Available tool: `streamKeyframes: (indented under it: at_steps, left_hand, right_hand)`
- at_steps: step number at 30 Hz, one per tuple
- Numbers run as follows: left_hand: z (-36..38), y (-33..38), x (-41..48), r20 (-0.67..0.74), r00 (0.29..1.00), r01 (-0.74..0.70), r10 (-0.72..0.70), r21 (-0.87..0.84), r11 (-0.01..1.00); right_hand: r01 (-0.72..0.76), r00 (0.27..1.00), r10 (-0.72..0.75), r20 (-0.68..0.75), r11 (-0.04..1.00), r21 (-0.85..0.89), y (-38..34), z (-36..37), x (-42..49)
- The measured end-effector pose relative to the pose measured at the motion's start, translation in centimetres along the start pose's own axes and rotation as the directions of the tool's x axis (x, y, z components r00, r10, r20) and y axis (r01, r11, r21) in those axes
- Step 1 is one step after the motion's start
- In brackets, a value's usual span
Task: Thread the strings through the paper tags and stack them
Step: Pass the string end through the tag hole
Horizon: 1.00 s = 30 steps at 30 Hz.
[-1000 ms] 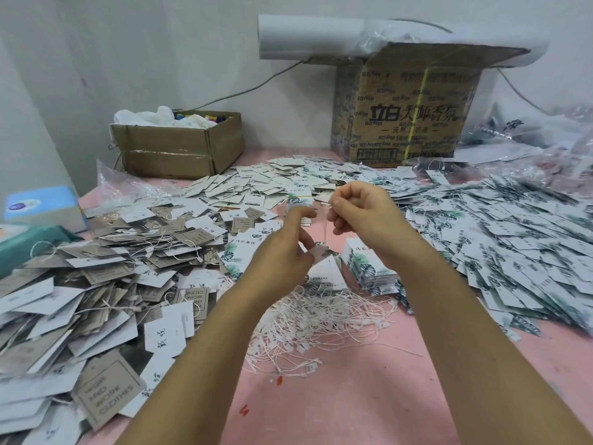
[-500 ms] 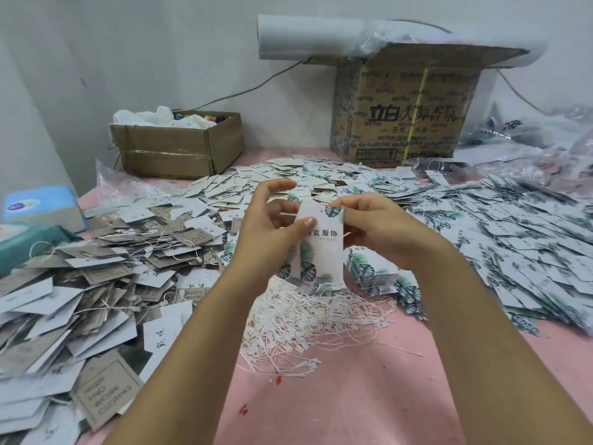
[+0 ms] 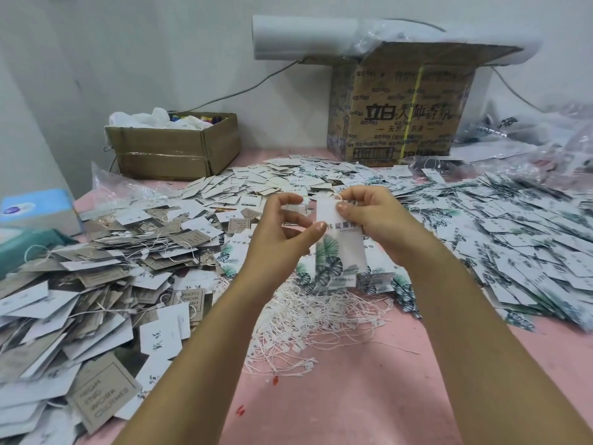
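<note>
the right hand (image 3: 369, 226) grasps a paper tag (image 3: 340, 252) at the centre of the frame, thumb and forefinger pinching its top edge; the tag is white with green leaf print and a line of dark characters, and it hangs upright above the bench (image 3: 353, 396); a short loop of white string (image 3: 337, 195) shows just above the pinching fingertips, at the tag's top; the left hand (image 3: 276, 239) is just left of the tag, fingers curled, its thumb tip touching the tag's left edge; a blurred pale piece lies by its forefinger, and whether that hand grips anything cannot be told.

below the held tag, a small stack of leaf tags (image 3: 375, 277) lies on the pink bench; just below that, in the lower centre, lies a tangled heap of loose strings (image 3: 308, 319); a wide spread of leaf-print tags (image 3: 513, 239) fills the right of the frame; a heap of grey-brown and white tags (image 3: 96, 284), many with strings on them, fills the left.

in the upper left stands a low cardboard box (image 3: 173, 149) with white stuff in it; in the upper right of centre stands a tall printed carton (image 3: 401, 117), with a white roll (image 3: 305, 36) lying across its top; a blue tissue box (image 3: 35, 210) shows at the left edge.
</note>
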<state>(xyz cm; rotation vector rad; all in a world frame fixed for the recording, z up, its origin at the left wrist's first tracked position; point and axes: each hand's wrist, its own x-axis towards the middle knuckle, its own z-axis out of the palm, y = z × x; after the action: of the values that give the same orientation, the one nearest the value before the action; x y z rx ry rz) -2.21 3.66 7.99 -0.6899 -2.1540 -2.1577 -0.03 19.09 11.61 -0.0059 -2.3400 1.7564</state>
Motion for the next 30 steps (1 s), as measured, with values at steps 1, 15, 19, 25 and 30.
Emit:
streamKeyframes:
  at_steps: [1, 15, 19, 25, 30]
  left_hand:
    - [0.0, -0.2, 0.0, 0.013, 0.999, 0.030, -0.030, 0.048, 0.998]
    - [0.4, -3.2, -0.8, 0.422, 0.844, -0.110, -0.331, 0.740, 0.663]
    - [0.7, -3.5, -1.0, 0.411, 0.865, -0.158, -0.288, 0.768, 0.621]
    - [0.8, -3.6, -1.0, 0.376, 0.887, -0.161, -0.269, 0.796, 0.583]
    - [0.4, -3.5, -0.7, 0.321, 0.921, -0.152, -0.223, 0.820, 0.552]
  right_hand:
    - [-0.019, 0.999, 0.017, -0.050, 0.999, -0.032, 0.1, -0.2, 0.1]
    - [-0.413, 0.901, 0.297, -0.317, 0.359, -0.837, 1.2, -4.2, -0.1]
    - [-0.360, 0.877, 0.434, -0.208, 0.304, -0.882, 2.2, -4.8, -0.2]
    - [-0.342, 0.873, 0.443, -0.201, 0.266, -0.901, 2.4, -4.6, 0.0]
    - [-0.308, 0.925, 0.329, -0.191, 0.353, -0.883, 1.8, -3.7, 0.4]
